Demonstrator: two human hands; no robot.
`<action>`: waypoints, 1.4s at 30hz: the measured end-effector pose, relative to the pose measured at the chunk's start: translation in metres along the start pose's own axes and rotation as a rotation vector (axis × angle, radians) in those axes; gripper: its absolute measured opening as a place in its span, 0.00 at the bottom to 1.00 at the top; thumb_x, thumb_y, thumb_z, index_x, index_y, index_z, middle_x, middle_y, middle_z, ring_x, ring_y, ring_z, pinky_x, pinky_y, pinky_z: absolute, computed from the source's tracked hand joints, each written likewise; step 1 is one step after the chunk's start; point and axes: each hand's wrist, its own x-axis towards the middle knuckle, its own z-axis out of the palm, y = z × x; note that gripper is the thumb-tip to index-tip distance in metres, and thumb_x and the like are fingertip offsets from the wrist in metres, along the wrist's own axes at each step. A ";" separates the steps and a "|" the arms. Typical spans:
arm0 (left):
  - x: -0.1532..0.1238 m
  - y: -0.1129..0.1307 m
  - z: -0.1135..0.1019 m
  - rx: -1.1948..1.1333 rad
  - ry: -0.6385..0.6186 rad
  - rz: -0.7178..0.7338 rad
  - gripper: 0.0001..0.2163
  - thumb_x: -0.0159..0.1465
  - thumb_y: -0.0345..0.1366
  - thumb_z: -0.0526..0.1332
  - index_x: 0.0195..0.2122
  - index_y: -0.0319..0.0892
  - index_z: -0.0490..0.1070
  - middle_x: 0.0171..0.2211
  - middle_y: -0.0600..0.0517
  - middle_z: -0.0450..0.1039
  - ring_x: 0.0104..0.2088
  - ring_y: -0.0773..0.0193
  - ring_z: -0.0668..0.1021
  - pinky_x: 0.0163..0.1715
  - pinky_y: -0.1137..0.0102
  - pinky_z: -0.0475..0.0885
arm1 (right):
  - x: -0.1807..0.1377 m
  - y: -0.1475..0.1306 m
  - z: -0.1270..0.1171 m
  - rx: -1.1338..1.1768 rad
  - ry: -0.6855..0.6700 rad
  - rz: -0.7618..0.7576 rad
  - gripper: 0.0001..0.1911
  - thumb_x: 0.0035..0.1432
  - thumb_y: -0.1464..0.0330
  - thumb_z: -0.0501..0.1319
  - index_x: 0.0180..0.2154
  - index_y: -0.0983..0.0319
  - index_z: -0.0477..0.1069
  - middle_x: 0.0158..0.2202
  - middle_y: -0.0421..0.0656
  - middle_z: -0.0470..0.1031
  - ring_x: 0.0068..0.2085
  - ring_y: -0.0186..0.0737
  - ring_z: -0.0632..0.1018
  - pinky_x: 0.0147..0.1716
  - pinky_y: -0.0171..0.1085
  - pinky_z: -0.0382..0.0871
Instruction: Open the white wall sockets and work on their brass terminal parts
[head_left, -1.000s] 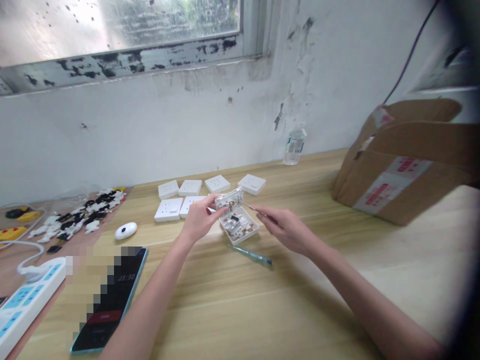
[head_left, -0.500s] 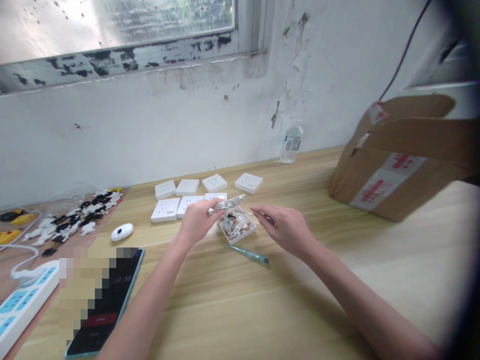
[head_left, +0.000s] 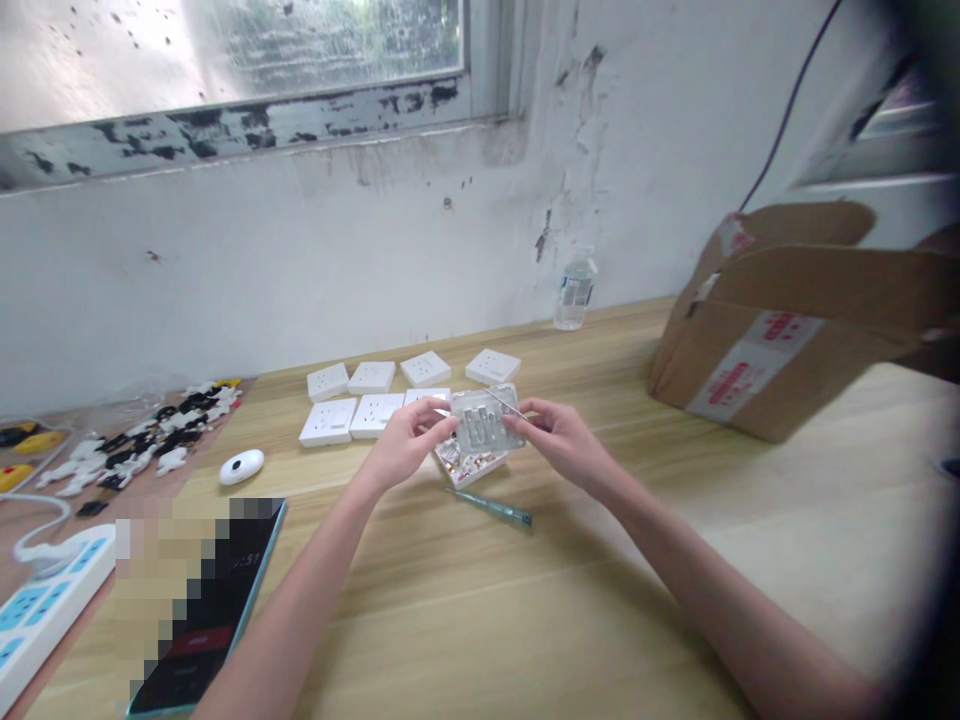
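My left hand (head_left: 412,440) pinches the left edge of a square wall socket panel (head_left: 472,440), whose pale back with slots faces me. My right hand (head_left: 566,440) is closed on a thin metal tool (head_left: 501,401), perhaps tweezers, which slants across the panel's upper right. Its fingertips are at the panel's right edge. Below the panel, partly hidden by it, stands a white open box (head_left: 480,474) with small white and copper-coloured parts in it. A screwdriver with a clear teal handle (head_left: 506,512) lies just in front of the box.
Several white socket panels (head_left: 328,421) lie in rows behind my hands. At the left are a phone (head_left: 217,620), a white oval case (head_left: 241,467), a power strip (head_left: 56,600) and a heap of black and white parts (head_left: 142,440). A bottle (head_left: 576,292) and a cardboard box (head_left: 780,340) stand at the back right.
The socket panel has turned from nearly edge-on to back-side facing me and now covers much of the box. My right hand has moved slightly left, up to the panel.
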 end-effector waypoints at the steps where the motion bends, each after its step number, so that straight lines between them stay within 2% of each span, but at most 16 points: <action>1: -0.002 -0.002 -0.002 0.067 0.021 -0.006 0.12 0.65 0.42 0.55 0.43 0.39 0.68 0.34 0.47 0.77 0.32 0.63 0.77 0.31 0.69 0.71 | 0.002 0.004 -0.006 -0.029 0.044 0.014 0.19 0.57 0.53 0.57 0.36 0.64 0.71 0.29 0.45 0.77 0.29 0.39 0.75 0.26 0.35 0.65; 5: -0.013 -0.011 -0.005 0.222 0.005 -0.014 0.10 0.63 0.41 0.58 0.32 0.40 0.73 0.30 0.49 0.76 0.29 0.63 0.74 0.31 0.68 0.69 | 0.008 0.027 -0.043 -0.310 0.111 0.141 0.24 0.54 0.49 0.56 0.32 0.64 0.73 0.27 0.44 0.77 0.26 0.39 0.74 0.22 0.34 0.62; 7: -0.016 -0.015 0.000 0.271 -0.047 0.004 0.09 0.63 0.40 0.58 0.33 0.41 0.74 0.31 0.50 0.76 0.30 0.62 0.75 0.31 0.68 0.69 | 0.007 0.038 -0.063 -0.377 0.101 0.184 0.24 0.50 0.48 0.58 0.24 0.63 0.73 0.20 0.43 0.74 0.21 0.39 0.72 0.19 0.35 0.59; 9: -0.017 -0.016 0.006 0.305 -0.085 0.036 0.09 0.63 0.39 0.58 0.39 0.42 0.75 0.37 0.49 0.77 0.35 0.61 0.76 0.34 0.68 0.70 | 0.003 0.045 -0.078 -0.454 0.091 0.222 0.24 0.49 0.48 0.59 0.20 0.63 0.72 0.18 0.44 0.73 0.21 0.41 0.71 0.19 0.36 0.58; 12: -0.014 -0.015 0.010 0.364 -0.090 0.080 0.13 0.64 0.36 0.56 0.50 0.44 0.69 0.47 0.48 0.74 0.43 0.61 0.76 0.41 0.67 0.71 | -0.002 0.042 -0.084 -0.827 0.215 0.299 0.20 0.50 0.51 0.60 0.28 0.62 0.75 0.24 0.47 0.77 0.25 0.45 0.75 0.20 0.35 0.57; 15: -0.007 -0.018 0.003 0.465 -0.050 0.096 0.14 0.65 0.33 0.54 0.51 0.44 0.67 0.51 0.47 0.72 0.51 0.59 0.72 0.51 0.63 0.67 | -0.007 0.025 -0.065 -1.113 0.234 0.158 0.16 0.58 0.58 0.55 0.40 0.60 0.74 0.30 0.47 0.79 0.31 0.46 0.77 0.22 0.34 0.57; 17: -0.003 -0.023 -0.003 0.557 -0.004 0.078 0.16 0.64 0.33 0.55 0.53 0.42 0.66 0.56 0.43 0.66 0.58 0.53 0.64 0.57 0.55 0.59 | -0.010 0.011 -0.042 -1.122 0.102 -0.028 0.16 0.62 0.60 0.51 0.44 0.57 0.73 0.29 0.44 0.79 0.29 0.43 0.77 0.24 0.34 0.56; 19: 0.000 -0.031 -0.007 0.645 0.016 0.049 0.22 0.61 0.36 0.59 0.57 0.38 0.62 0.61 0.38 0.58 0.63 0.45 0.57 0.59 0.47 0.50 | -0.012 0.003 -0.020 -1.146 -0.081 -0.181 0.17 0.63 0.58 0.51 0.49 0.54 0.71 0.26 0.43 0.78 0.28 0.42 0.77 0.24 0.34 0.55; 21: -0.002 -0.038 -0.007 0.711 -0.004 0.034 0.25 0.61 0.40 0.59 0.58 0.37 0.60 0.62 0.37 0.56 0.64 0.43 0.53 0.60 0.46 0.44 | -0.013 0.001 -0.008 -1.202 -0.163 -0.207 0.20 0.60 0.54 0.53 0.50 0.53 0.70 0.24 0.42 0.77 0.27 0.44 0.77 0.24 0.34 0.55; 24: -0.011 -0.040 -0.001 0.773 -0.034 0.029 0.24 0.63 0.44 0.56 0.59 0.40 0.59 0.62 0.40 0.57 0.65 0.46 0.51 0.62 0.47 0.41 | -0.011 0.011 -0.013 -1.266 -0.157 -0.134 0.18 0.61 0.54 0.53 0.45 0.55 0.73 0.27 0.44 0.77 0.29 0.45 0.77 0.24 0.34 0.55; 27: -0.026 -0.030 0.003 0.868 -0.058 0.053 0.24 0.64 0.45 0.55 0.59 0.42 0.59 0.60 0.41 0.60 0.65 0.47 0.52 0.62 0.49 0.43 | -0.008 0.024 -0.037 -1.266 -0.153 -0.048 0.16 0.61 0.58 0.53 0.44 0.56 0.73 0.32 0.45 0.78 0.33 0.45 0.77 0.26 0.34 0.57; 30: -0.042 -0.017 -0.001 0.924 -0.096 0.105 0.22 0.63 0.45 0.57 0.57 0.45 0.61 0.54 0.42 0.65 0.63 0.47 0.56 0.61 0.53 0.52 | -0.007 0.031 -0.059 -1.269 -0.143 0.011 0.16 0.61 0.58 0.52 0.44 0.56 0.73 0.34 0.46 0.78 0.34 0.47 0.77 0.26 0.35 0.59; 33: -0.054 -0.012 -0.007 0.875 -0.094 0.120 0.19 0.62 0.44 0.58 0.53 0.46 0.63 0.56 0.44 0.61 0.63 0.48 0.55 0.59 0.56 0.57 | -0.012 0.025 -0.069 -1.264 -0.107 0.026 0.18 0.60 0.58 0.53 0.46 0.59 0.72 0.34 0.47 0.78 0.35 0.48 0.78 0.26 0.36 0.59; 36: -0.061 -0.015 -0.011 0.819 -0.092 0.098 0.17 0.63 0.42 0.58 0.51 0.45 0.62 0.60 0.43 0.55 0.64 0.48 0.53 0.59 0.55 0.57 | -0.024 0.013 -0.061 -1.232 -0.041 0.011 0.23 0.61 0.55 0.51 0.51 0.60 0.68 0.31 0.47 0.78 0.32 0.47 0.78 0.25 0.35 0.58; 39: -0.062 -0.019 -0.012 0.768 -0.088 0.072 0.14 0.65 0.39 0.55 0.51 0.44 0.61 0.57 0.43 0.59 0.59 0.51 0.62 0.56 0.56 0.61 | -0.038 0.008 -0.041 -1.147 -0.108 -0.055 0.20 0.65 0.60 0.47 0.54 0.59 0.64 0.29 0.44 0.78 0.30 0.44 0.77 0.25 0.35 0.60; 42: -0.062 -0.020 -0.013 0.744 -0.066 0.087 0.14 0.65 0.39 0.55 0.51 0.45 0.61 0.53 0.44 0.62 0.55 0.52 0.65 0.54 0.56 0.62 | -0.047 0.011 -0.021 -1.128 -0.161 -0.169 0.19 0.63 0.67 0.49 0.55 0.60 0.62 0.40 0.47 0.77 0.37 0.44 0.77 0.30 0.37 0.64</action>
